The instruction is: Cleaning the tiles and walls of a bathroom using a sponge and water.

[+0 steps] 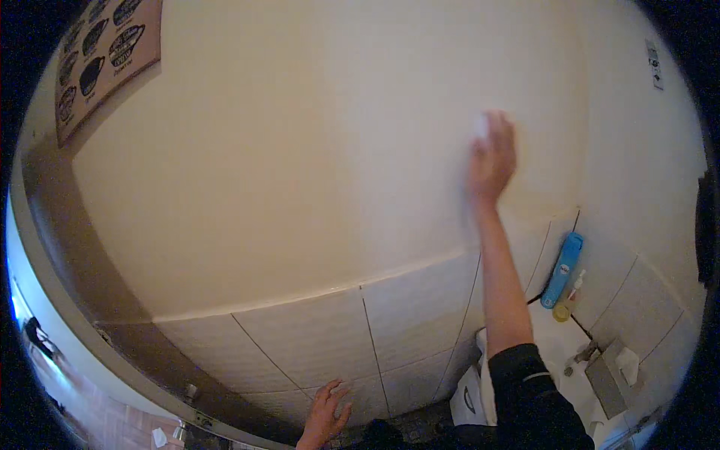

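My right hand [494,160] is raised against the painted wall [253,169], the arm reaching up from a dark sleeve. A small white object [482,125] shows at its fingers, too blurred to name, and the hand is blurred as well. Around this hand the wall looks whiter, while to the left it is more yellow. Below the paint runs a band of pale wall tiles [315,332] with dark joints. My left hand [327,413] hangs low in front of the tiles, fingers apart and holding nothing; whether it touches them I cannot tell.
In the right corner, a blue spray can [562,270] and a small pump bottle [568,304] stand on a white basin [554,332]. Nearby are a tap [585,353] and tissue box [606,379]. A poster [112,56] hangs upper left; a door frame [73,320] curves below.
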A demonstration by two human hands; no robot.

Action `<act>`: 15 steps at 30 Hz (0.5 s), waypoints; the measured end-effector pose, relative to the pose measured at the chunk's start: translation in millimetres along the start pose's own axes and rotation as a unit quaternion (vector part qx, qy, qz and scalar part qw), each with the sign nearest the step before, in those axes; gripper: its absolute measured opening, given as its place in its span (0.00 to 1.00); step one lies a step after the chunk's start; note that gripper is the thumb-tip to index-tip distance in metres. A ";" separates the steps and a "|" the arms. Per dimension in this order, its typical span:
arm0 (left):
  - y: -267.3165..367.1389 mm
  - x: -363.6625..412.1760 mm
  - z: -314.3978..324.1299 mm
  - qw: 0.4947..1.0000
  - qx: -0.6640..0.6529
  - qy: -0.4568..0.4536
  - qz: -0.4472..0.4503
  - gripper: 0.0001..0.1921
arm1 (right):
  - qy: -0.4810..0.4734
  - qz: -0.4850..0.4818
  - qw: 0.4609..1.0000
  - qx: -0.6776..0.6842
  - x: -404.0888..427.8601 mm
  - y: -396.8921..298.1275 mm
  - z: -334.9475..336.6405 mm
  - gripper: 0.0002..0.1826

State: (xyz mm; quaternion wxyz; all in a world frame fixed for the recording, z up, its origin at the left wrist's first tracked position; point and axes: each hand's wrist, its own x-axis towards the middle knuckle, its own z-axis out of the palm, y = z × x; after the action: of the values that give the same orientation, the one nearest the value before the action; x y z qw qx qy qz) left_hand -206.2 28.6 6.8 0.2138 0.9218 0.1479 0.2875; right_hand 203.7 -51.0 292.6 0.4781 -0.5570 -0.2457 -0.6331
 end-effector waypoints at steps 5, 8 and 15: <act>-3.0 -6.3 -3.8 1.000 0.013 -0.004 -0.010 0.19 | -0.090 -0.103 0.985 0.103 -47.6 -164.6 -0.3 0.26; 4.0 -3.5 -11.5 1.000 -0.003 -0.007 -0.013 0.19 | -0.176 -0.190 0.948 0.185 -83.9 -226.6 -1.4 0.25; -2.0 -11.7 -14.2 1.000 -0.004 0.013 -0.009 0.19 | -0.212 -0.310 0.875 0.306 -90.7 -210.1 -43.9 0.22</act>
State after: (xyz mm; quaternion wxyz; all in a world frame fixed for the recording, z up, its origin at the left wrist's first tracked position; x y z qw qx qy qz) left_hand -224.2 30.1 10.9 0.2181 0.9157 0.1583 0.2981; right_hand -8.7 30.7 242.5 0.3400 -0.3993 -0.6827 -0.5088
